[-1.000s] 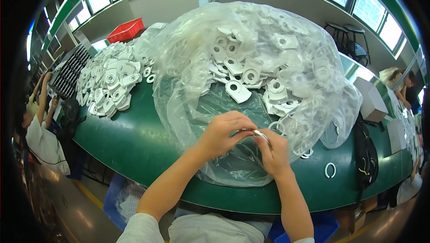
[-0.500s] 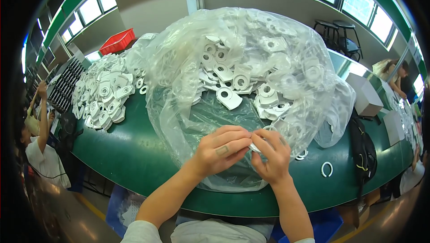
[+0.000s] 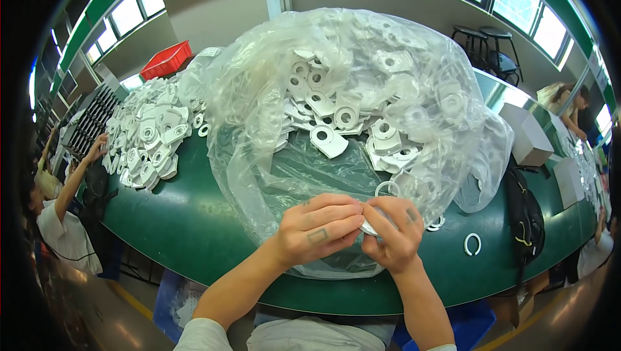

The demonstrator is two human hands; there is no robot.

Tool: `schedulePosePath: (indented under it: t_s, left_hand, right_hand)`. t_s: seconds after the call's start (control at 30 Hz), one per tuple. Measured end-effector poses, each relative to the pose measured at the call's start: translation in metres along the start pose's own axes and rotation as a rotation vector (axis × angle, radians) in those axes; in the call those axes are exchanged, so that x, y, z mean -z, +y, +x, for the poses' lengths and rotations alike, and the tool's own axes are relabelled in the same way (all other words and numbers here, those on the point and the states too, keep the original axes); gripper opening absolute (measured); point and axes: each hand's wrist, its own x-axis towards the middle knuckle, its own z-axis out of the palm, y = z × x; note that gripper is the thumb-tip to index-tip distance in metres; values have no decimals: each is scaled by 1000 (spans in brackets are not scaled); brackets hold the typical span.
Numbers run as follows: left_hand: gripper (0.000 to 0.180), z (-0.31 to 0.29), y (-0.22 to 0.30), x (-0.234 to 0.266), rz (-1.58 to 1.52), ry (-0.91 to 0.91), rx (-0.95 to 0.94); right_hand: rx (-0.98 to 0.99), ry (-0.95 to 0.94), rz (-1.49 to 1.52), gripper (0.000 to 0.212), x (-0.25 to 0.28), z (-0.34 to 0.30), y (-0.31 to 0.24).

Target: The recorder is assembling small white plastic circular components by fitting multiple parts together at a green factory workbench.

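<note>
Big clear plastic bag [image 3: 362, 125] centre of green table [image 3: 174, 222], open, full of white flat parts. Red crate [image 3: 167, 60] far left. White cardboard boxes [image 3: 527, 134] far right on the table edge. No labels, signs or screens visible.

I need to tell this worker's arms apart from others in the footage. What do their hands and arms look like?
Both forearms are bare, with no gloves, watch or rings visible. Short light grey or white sleeves show only at the bottom edge. The left hand has a small dark rectangular mark on its back and another near a knuckle; the right hand has a small dark mark on its back.
</note>
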Motion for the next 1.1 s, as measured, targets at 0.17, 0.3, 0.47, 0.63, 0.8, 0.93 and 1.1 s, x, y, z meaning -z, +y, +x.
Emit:
schedulePosePath:
  t_s: [0.17,0.3,0.47,0.63,0.8,0.93,1.1]
  left_hand:
    - [26,-5,-10,2,-107,-46,156]
    - [12,-12,-21,-1,-366,-219,883]
    - [17,-22,-26,-8,-669,-94,1108]
    - [27,-30,-32,-15,-716,-147,1087]
    - [39,-32,-33,-18,-884,-204,1180]
    - [44,-38,-30,-25,-900,-174,1075]
    - [45,-33,-23,-29,-849,-197,1115]
  right_hand:
    - [-91,-90,82,22,-4,-8,1]
    - [-870,-397,770,38,-9,-15,-2]
    - [-1122,-310,1029,37,-19,-18,1]
    - [-1245,-159,1108,36,-20,-19,5]
    - [-1225,-108,1166,35,-22,-27,12]
    - [-1169,-194,1114,37,-20,-23,8]
    - [-1111,-231,1035,38,-19,-27,12]
